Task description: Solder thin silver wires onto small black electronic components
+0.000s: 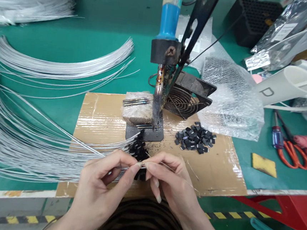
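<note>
My left hand [107,182] is closed, thumb and forefinger pinched together. Its tips meet those of my right hand [173,181], also pinching. Between them is the end of a thin wire [190,185], which trails out past my right fingers; the very tip is mostly covered. Just beyond my fingertips lies a cluster of black connectors [137,147] on the ends of grey wires [45,155], which sweep away to the left. A soldering iron [159,83] hangs tip down from a black stand above a small dark plate [154,133].
A pile of small black pieces [196,137] lies right on the cardboard [218,170]. A wrapped block [137,112] and a fan [187,96] stand behind. Another wire bundle [66,69] is at left. At right are a mug [285,85], scissors [295,156] and a yellow sponge [264,164].
</note>
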Tool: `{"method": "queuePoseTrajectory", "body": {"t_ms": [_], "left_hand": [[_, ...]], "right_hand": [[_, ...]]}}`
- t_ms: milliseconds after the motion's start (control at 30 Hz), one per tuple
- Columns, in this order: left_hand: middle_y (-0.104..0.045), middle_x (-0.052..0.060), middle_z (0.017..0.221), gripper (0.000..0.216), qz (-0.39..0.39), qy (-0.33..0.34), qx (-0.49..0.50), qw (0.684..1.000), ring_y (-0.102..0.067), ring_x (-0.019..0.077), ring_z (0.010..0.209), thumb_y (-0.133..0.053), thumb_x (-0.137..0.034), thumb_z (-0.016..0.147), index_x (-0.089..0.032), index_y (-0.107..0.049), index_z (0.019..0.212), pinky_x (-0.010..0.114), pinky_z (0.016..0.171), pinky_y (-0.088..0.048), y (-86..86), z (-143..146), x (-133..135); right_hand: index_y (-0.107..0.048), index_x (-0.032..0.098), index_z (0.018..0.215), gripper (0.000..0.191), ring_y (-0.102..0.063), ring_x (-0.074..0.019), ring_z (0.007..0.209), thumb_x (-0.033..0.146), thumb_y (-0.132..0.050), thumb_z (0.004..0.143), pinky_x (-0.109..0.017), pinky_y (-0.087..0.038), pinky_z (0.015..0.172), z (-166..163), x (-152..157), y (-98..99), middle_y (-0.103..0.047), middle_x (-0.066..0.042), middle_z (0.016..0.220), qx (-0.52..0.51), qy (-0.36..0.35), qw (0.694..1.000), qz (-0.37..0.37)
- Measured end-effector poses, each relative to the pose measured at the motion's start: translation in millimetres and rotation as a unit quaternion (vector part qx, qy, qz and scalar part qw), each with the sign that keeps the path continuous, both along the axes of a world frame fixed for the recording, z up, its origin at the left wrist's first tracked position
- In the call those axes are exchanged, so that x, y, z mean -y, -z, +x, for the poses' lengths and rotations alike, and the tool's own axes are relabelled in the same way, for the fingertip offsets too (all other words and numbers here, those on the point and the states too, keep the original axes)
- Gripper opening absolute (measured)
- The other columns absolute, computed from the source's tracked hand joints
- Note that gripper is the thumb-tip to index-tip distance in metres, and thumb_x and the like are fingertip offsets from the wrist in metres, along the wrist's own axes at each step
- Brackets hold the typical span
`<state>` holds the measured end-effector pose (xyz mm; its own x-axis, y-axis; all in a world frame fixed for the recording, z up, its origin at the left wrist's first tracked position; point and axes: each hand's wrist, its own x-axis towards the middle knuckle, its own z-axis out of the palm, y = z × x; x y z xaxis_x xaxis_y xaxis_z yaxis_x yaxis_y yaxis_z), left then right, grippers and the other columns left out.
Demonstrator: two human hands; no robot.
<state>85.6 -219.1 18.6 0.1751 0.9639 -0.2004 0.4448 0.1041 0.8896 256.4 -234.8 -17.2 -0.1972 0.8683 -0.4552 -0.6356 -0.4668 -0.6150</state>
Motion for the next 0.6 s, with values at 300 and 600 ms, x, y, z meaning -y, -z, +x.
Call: {"method": "queuePoseTrajectory", "body": {"t_ms": [300, 600], "left_hand": [[-0.062, -0.001, 0.060, 0.019, -0.005, -0.024, 0.023, 0.999, -0.047, 0.0102, 0.051, -0.068, -0.029, 0.093, -0.020, -0.075, 0.077, 0.022, 0.048, -0.032, 2.1, 1.1, -1.9], [-0.062, -0.003, 0.061, 0.016, 0.044, -0.029, -0.014, 0.998, -0.050, 0.0102, 0.052, -0.069, -0.029, 0.093, -0.021, -0.075, 0.080, 0.022, 0.049, -0.035, 5.3, 3.7, 0.6]], "right_hand": [[-0.085, 0.018, 0.087, 0.016, -0.056, -0.0016, 0.037, 0.033, -0.084, 0.089, -0.010, -0.042, 0.037, -0.2, 3.6, 2.2, -0.072, 0.001, 0.069, -0.021, -0.002, 1.000, 0.023], [-0.085, 0.018, 0.089, 0.013, -0.058, -0.0007, 0.038, 0.031, -0.084, 0.090, -0.008, -0.044, 0.038, -1.4, 3.5, 4.0, -0.072, 0.002, 0.070, -0.029, 0.012, 0.999, 0.022]]}}
